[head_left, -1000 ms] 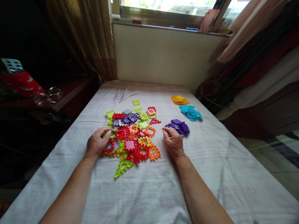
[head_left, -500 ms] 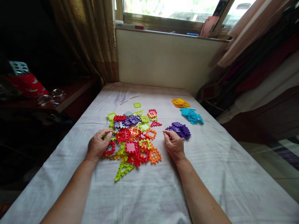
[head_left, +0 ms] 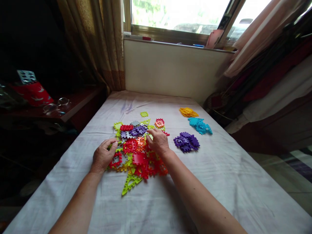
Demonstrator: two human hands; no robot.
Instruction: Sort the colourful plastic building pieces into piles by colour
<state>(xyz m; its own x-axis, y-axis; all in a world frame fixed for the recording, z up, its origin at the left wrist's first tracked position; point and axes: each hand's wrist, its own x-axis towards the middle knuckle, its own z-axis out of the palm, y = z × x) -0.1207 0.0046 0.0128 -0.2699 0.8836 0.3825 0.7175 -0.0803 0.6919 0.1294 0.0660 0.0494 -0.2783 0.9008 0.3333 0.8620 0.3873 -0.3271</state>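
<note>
A mixed heap of plastic interlocking tiles with toothed edges, among them a red tile (head_left: 139, 158) and a lime-green triangle (head_left: 131, 183), lies on the sheet. Over its right part reaches my right hand (head_left: 159, 141), thumb and fingers apart, with its fingertips close to the purple tiles (head_left: 138, 130) in the heap. Whether they touch a tile I cannot tell. My left hand (head_left: 104, 156) rests at the heap's left edge, loosely curled, with a gap between thumb and forefinger and nothing visible in it.
Sorted by colour at the right are a purple pile (head_left: 187, 142), a blue pile (head_left: 200, 125) and a yellow pile (head_left: 188, 112). One lime-green tile (head_left: 144, 114) lies behind the heap. Eyeglasses (head_left: 56, 105) sit on a dark side table (head_left: 80, 97) at the left.
My right hand has moved left from beside the purple pile to above the heap, and its fingers have spread. The left hand stays by the heap, its grip looser. The view has tilted slightly.
</note>
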